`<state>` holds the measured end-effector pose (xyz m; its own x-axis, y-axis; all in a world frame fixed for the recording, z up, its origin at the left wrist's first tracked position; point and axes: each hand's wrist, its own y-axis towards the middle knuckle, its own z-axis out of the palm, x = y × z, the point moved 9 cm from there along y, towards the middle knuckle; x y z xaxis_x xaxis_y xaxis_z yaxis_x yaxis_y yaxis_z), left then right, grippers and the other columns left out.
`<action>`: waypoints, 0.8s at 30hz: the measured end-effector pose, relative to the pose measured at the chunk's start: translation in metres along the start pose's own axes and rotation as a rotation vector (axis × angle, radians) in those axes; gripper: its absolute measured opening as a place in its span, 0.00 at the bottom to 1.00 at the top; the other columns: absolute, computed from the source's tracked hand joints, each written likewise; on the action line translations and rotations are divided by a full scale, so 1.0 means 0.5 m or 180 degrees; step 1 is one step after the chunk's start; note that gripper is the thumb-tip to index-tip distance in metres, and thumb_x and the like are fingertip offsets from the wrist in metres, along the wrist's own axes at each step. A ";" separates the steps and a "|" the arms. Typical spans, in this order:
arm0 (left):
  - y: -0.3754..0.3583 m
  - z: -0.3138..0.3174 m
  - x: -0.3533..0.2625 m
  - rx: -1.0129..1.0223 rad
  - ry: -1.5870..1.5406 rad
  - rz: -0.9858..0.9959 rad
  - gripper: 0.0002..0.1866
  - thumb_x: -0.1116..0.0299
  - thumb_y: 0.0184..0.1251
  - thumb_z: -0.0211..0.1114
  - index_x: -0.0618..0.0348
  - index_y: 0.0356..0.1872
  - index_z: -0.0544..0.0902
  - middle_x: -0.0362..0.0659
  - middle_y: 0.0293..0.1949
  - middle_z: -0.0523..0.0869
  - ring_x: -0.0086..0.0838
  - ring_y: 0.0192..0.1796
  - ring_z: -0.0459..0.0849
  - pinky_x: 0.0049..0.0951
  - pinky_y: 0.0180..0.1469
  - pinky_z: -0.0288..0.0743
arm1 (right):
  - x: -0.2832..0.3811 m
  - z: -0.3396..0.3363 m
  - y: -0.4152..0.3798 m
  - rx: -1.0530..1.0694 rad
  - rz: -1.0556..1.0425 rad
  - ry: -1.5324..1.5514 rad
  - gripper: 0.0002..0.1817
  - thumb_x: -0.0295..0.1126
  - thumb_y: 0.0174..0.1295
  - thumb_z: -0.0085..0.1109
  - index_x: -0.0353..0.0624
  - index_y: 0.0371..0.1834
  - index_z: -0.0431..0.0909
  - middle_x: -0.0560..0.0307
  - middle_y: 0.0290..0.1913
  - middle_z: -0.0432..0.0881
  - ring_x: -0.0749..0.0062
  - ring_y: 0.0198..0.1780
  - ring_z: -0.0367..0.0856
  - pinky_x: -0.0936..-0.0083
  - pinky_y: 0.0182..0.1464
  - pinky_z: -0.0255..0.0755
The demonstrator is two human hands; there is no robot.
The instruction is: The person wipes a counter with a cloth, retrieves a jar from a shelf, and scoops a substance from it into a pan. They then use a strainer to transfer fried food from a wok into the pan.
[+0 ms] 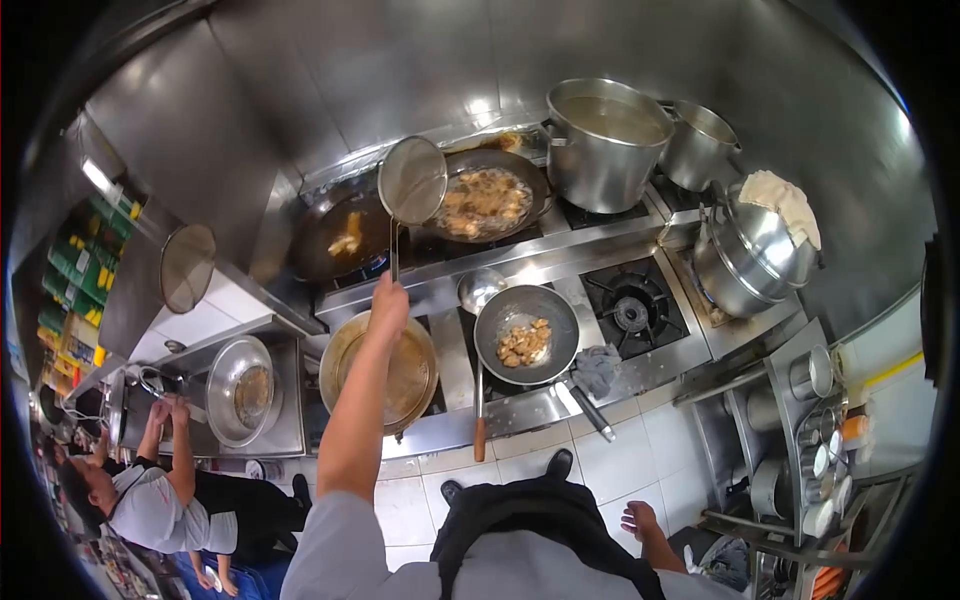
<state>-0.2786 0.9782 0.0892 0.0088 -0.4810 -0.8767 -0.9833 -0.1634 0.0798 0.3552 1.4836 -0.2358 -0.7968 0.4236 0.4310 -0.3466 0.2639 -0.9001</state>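
My left hand (388, 302) is closed around the handle of a round mesh strainer (412, 180). The strainer is raised over the back burners, between a dark pan (320, 235) with a few yellowish pieces and a wok (530, 180) of bubbling oil. Browned pieces of food (485, 200) fry in that oil. My right hand (640, 520) hangs low beside my apron, fingers apart and holding nothing. In front of me a frying pan (555, 370) with small browned chunks (525, 343) sits on the front row. A ladle (482, 290) lies beside it.
Big steel pots (605, 165) stand at the back, and a lidded steamer pot (735, 250) with a cloth is at right. A wide brown pan (425, 400) sits front left. Another person (170, 510) works at the sink. Shelves of pots (765, 410) line the right.
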 end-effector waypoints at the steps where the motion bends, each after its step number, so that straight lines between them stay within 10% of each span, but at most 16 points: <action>1: 0.023 0.027 -0.060 -0.0011 0.0243 0.0002 0.20 0.72 0.64 0.46 0.63 0.56 0.74 0.55 0.42 0.83 0.44 0.41 0.81 0.43 0.43 0.74 | 0.012 -0.030 0.005 -0.0113 -0.0022 0.0232 0.16 0.37 0.64 0.53 0.50 0.54 0.72 0.54 0.47 0.76 0.62 0.44 0.77 0.60 0.44 0.77; 11: 0.003 0.206 -0.211 -0.0103 -0.0192 -0.1139 0.32 0.74 0.56 0.49 0.69 0.67 0.66 0.61 0.54 0.81 0.51 0.58 0.80 0.42 0.57 0.71 | -0.054 -0.244 0.025 -0.0619 0.0457 0.0840 0.13 0.38 0.64 0.55 0.53 0.51 0.73 0.57 0.46 0.75 0.63 0.42 0.75 0.58 0.44 0.74; 15: 0.182 0.223 -0.103 -0.0099 0.1442 0.0371 0.32 0.72 0.58 0.49 0.68 0.68 0.64 0.65 0.57 0.79 0.56 0.62 0.76 0.42 0.65 0.68 | -0.042 -0.248 0.032 -0.0682 0.0682 0.0834 0.15 0.39 0.67 0.52 0.51 0.55 0.71 0.54 0.49 0.73 0.60 0.45 0.74 0.57 0.46 0.74; 18: 0.166 0.191 -0.195 -0.0439 0.1097 -0.0360 0.32 0.72 0.58 0.49 0.64 0.68 0.65 0.66 0.58 0.77 0.58 0.65 0.72 0.42 0.67 0.65 | -0.015 -0.237 0.045 -0.0670 0.0448 0.0791 0.16 0.39 0.66 0.51 0.52 0.56 0.71 0.55 0.49 0.74 0.61 0.44 0.75 0.58 0.45 0.74; 20: 0.257 0.210 -0.120 -0.0594 0.1278 0.0116 0.32 0.72 0.59 0.49 0.62 0.69 0.65 0.63 0.46 0.83 0.58 0.46 0.83 0.45 0.47 0.78 | 0.044 -0.218 0.027 -0.0659 0.0005 0.0798 0.16 0.38 0.65 0.52 0.52 0.55 0.72 0.57 0.47 0.75 0.64 0.42 0.75 0.61 0.43 0.75; 22: 0.253 0.254 -0.086 0.0240 -0.0460 -0.1009 0.22 0.74 0.59 0.47 0.64 0.56 0.74 0.53 0.28 0.79 0.43 0.20 0.76 0.39 0.19 0.68 | 0.082 -0.205 -0.002 -0.0691 -0.0254 0.0762 0.16 0.40 0.64 0.52 0.53 0.54 0.73 0.58 0.45 0.76 0.65 0.40 0.76 0.63 0.41 0.75; 24: 0.242 0.267 -0.096 0.0332 -0.0983 -0.1207 0.16 0.76 0.59 0.46 0.63 0.48 0.73 0.48 0.24 0.73 0.34 0.17 0.68 0.33 0.15 0.59 | 0.096 -0.186 -0.023 -0.0647 -0.0151 0.0737 0.15 0.41 0.64 0.52 0.53 0.53 0.73 0.58 0.45 0.76 0.65 0.40 0.76 0.63 0.41 0.75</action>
<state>-0.4225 1.0966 0.0775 0.3305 -0.1244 -0.9356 -0.9344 -0.1827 -0.3058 0.3669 1.5812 -0.1989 -0.6400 0.5866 0.4962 -0.2561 0.4460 -0.8576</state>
